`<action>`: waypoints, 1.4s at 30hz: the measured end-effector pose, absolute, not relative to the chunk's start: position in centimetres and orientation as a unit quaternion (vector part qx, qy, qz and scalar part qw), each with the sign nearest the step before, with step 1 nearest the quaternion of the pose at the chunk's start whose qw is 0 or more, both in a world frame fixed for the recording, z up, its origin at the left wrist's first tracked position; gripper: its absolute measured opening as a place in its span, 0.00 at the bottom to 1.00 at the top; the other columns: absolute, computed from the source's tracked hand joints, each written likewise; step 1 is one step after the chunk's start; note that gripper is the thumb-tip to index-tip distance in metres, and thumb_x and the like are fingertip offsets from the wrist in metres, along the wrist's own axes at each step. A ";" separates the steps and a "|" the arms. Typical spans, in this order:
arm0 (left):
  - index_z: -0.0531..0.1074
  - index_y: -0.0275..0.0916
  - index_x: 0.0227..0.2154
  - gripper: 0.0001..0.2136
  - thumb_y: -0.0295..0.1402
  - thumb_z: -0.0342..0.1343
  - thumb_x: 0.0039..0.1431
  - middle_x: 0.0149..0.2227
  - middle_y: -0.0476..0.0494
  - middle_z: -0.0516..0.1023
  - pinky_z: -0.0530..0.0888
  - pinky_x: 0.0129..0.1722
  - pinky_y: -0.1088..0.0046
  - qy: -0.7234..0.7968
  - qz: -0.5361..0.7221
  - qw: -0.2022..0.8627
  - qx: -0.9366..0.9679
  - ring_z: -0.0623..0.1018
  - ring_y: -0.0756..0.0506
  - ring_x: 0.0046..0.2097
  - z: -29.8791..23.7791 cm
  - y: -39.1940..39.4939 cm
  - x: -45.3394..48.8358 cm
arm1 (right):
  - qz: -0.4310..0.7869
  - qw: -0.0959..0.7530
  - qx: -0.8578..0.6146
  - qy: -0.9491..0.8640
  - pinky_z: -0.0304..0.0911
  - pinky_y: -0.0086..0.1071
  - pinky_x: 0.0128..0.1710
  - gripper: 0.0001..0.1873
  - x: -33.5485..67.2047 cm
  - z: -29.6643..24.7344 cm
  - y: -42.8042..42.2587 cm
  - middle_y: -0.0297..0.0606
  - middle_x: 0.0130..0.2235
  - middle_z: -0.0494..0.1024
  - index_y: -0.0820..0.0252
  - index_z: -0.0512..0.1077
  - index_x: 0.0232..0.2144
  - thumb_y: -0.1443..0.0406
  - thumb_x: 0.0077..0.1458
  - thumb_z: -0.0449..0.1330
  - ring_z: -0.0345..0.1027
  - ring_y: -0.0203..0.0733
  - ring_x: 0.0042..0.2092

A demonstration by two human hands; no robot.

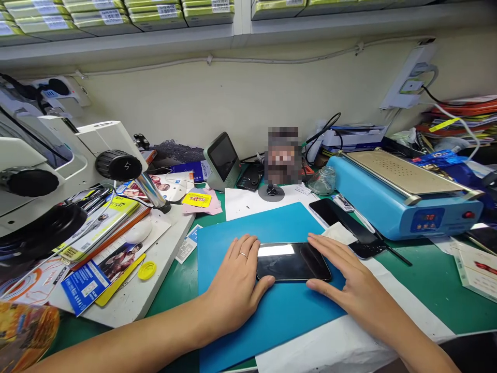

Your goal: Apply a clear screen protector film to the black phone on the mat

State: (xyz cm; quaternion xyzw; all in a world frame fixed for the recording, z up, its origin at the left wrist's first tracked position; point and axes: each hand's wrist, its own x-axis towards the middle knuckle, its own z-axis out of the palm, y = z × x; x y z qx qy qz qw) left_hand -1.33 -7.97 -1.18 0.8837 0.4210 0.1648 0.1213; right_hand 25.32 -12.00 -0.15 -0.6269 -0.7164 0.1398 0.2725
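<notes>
A dark smartphone lies sideways, glass side up, on a blue work mat. A bright reflection crosses its upper left part. My left hand wears a ring and grips the phone's left end, fingers at the far edge and thumb at the near edge. At the right end, my right hand spans the phone, fingertips on the far edge and thumb by the near edge. Beyond the right fingers lie a second dark phone and a dark, speckled phone-like piece.
A blue heated plate machine stands at right with a lit display. To the left are a white microscope and a white board bearing packets and a yellow cap. A glass jar and a small screen device sit behind.
</notes>
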 end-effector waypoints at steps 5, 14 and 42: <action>0.56 0.35 0.65 0.26 0.44 0.48 0.72 0.66 0.31 0.62 0.58 0.68 0.46 0.423 0.162 0.119 0.884 0.61 0.31 0.68 -1.3 -8.0 -1.3 | 0.038 0.297 -0.678 -0.671 0.71 0.52 0.51 0.24 27.0 0.6 -10.6 0.43 0.59 0.74 0.50 0.73 0.55 0.49 0.64 0.51 0.66 0.60 0.61; 0.56 0.33 0.65 0.27 0.45 0.49 0.71 0.67 0.31 0.62 0.58 0.68 0.47 0.419 0.172 0.123 0.883 0.60 0.31 0.69 -1.2 -8.0 -1.5 | 0.028 0.228 -0.657 -0.718 0.69 0.48 0.39 0.20 28.7 1.1 -6.7 0.45 0.35 0.78 0.54 0.74 0.29 0.53 0.62 0.47 0.72 0.53 0.39; 0.60 0.33 0.59 0.26 0.45 0.57 0.66 0.64 0.27 0.65 0.63 0.66 0.43 0.407 0.175 0.132 0.887 0.61 0.29 0.68 -0.8 -8.1 -1.5 | 0.002 0.231 -0.575 -0.785 0.72 0.46 0.48 0.18 22.3 0.7 -12.9 0.44 0.45 0.80 0.55 0.77 0.43 0.57 0.69 0.49 0.75 0.51 0.47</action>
